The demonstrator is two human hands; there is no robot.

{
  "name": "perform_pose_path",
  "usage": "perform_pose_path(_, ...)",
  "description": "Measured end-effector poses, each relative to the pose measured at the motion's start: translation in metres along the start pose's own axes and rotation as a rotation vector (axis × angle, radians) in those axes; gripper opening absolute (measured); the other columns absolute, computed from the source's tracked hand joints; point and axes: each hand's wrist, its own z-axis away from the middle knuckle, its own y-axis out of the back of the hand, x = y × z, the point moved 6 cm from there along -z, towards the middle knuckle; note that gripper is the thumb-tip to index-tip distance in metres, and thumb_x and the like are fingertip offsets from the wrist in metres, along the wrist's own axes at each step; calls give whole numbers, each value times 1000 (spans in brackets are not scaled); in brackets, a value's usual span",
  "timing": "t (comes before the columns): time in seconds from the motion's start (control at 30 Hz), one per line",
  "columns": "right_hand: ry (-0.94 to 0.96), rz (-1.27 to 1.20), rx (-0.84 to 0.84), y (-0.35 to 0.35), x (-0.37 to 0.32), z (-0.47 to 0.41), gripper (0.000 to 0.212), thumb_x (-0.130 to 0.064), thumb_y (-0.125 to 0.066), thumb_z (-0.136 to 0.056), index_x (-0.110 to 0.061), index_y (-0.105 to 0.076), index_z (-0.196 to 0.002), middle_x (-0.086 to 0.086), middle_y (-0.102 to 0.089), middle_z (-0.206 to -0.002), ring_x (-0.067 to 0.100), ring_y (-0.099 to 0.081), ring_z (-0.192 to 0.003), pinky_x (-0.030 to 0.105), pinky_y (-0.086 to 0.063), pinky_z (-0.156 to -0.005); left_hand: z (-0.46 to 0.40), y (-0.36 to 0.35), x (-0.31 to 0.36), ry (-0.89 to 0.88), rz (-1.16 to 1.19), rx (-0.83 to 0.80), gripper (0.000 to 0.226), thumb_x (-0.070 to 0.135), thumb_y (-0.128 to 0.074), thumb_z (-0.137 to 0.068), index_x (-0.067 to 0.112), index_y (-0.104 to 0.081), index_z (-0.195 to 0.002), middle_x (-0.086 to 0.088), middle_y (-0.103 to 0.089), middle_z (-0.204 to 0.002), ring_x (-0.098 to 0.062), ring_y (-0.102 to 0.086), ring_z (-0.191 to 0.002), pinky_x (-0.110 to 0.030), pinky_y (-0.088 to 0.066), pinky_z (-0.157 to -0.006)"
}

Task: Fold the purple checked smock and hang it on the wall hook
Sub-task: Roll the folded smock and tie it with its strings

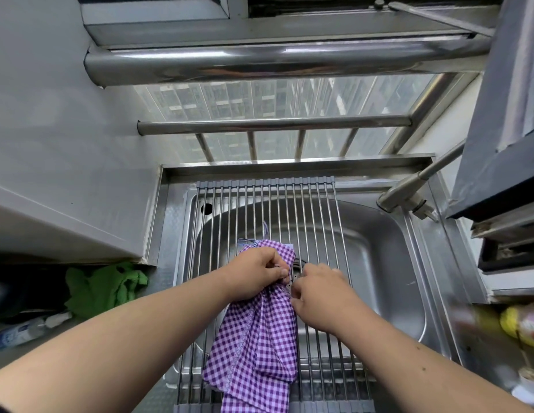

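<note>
over the sink rack (289,204), left hand (256,274) and right hand (317,289) each pinching the purple checked smock (259,347)

We stand before a sink (388,257) with a roll-up rack (268,204) laid across its left and middle part. Over that rack our 2 hands meet: the left hand (256,275) and the right hand (319,290) sit side by side, both on the upper end of the smock (256,350), which trails from them toward us over the rack's near edge. The faucet (408,192) reaches in from the right, above the sink's far right corner. Behind the sink stands a window railing (274,123). Left of the sink, under a ledge, a crumpled cloth (104,287) lies behind a bottle (24,330). A sponge (522,326) sits at the right edge.
</note>
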Motion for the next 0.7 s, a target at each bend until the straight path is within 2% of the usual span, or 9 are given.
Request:
perform_pose_path(0.07,-18,-94,30,1,-2,-2,22,-46,-52,-101,-33,-70,-104,-5,-56,-110,19,-57,-105,41,-50,-97,-2,-2,1,-15,-21,-9,4,23,-71,-99,23,-73,-95,12,-79,-92,0,-71,-88,-32,-57,-95)
perform_pose_path(0.13,-47,-212,2,-2,-2,-3,21,-40,-52,-104,-28,-65,-92,-5,-59,-101,17,-61,-90,37,-54,-80,-4,-2,0,-14,-12,-27,1,21,-72,-98,21,-73,-97,9,-79,-93,-1,-73,-88,-31,-58,-94)
perform_pose_path(0.2,-85,-321,-25,-7,0,-6,20,-36,-50,-105,-27,-64,-94,-6,-64,-94,14,-62,-80,34,-54,-71,-4,-2,-2,-7,-9,-60,6,19,-76,-95,20,-72,-99,6,-79,-96,-6,-74,-90,-31,-59,-93)
perform_pose_path(0.3,-128,-432,-47,-14,3,-7,19,-36,-46,-108,-26,-61,-102,-6,-67,-94,13,-63,-82,35,-52,-70,-2,-3,-3,-1,-87,-142,18,16,-83,-89,22,-72,-102,8,-78,-100,-4,-74,-93,-28,-59,-93)
perform_pose_path(0.37,-142,-468,-52,-17,5,-7,19,-36,-44,-109,-25,-60,-105,-4,-66,-95,15,-63,-82,36,-51,-70,-3,-4,-1,-11,-237,-156,18,22,-81,-90,25,-74,-106,11,-76,-102,-4,-71,-95,-30,-58,-95)
perform_pose_path(0.5,-136,-488,-88,-18,5,-5,19,-34,-41,-109,-28,-58,-104,-5,-66,-94,14,-63,-80,33,-47,-65,-3,-6,10,-72,-392,-99,15,30,-70,-99,30,-79,-111,17,-74,-107,1,-66,-95,-28,-55,-97)
perform_pose_path(0.57,-129,-478,-109,-19,5,-4,22,-34,-39,-108,-27,-58,-101,-4,-67,-92,16,-63,-80,34,-49,-66,-4,-8,12,-96,-430,-84,19,30,-65,-102,31,-79,-115,16,-75,-111,-1,-67,-98,-28,-54,-98)
perform_pose_path(0.7,-55,-393,-114,-19,-1,3,24,-33,-40,-106,-23,-59,-95,-2,-66,-87,15,-60,-74,32,-43,-60,-4,-7,11,-104,-465,-49,25,26,-61,-104,31,-77,-123,13,-76,-119,-3,-68,-106,-28,-52,-103)
